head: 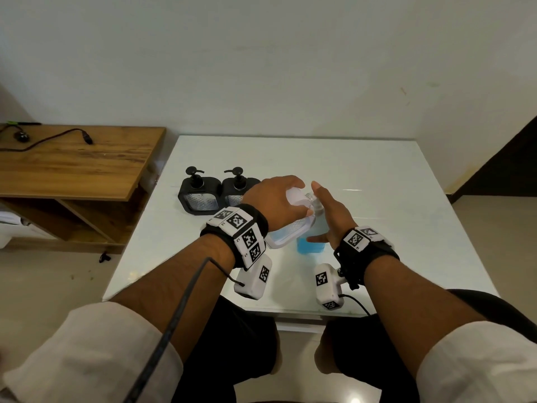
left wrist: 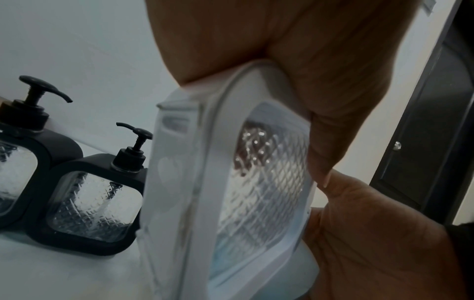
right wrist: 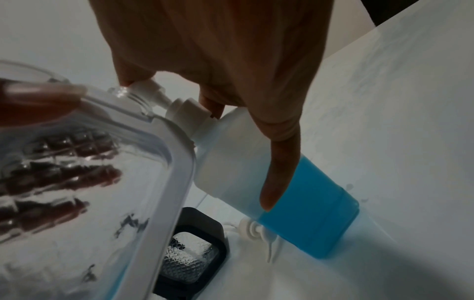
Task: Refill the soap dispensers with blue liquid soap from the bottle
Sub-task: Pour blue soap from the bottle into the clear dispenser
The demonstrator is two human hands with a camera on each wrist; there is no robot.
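White glass-topped table against a pale wall, wooden side unit to its left; two black-framed soap dispensers stand side by side at the far left of the table, pumps on. Left hand holds a white-framed dispenser tilted near the table's middle, grip wrapped round its upper part, a little blue liquid pooled in its low corner. Right hand rests on the soap bottle just beside it, thumb straight down the bottle's side, other fingers at the white pump top, their grip unclear; bottle about half full of blue.
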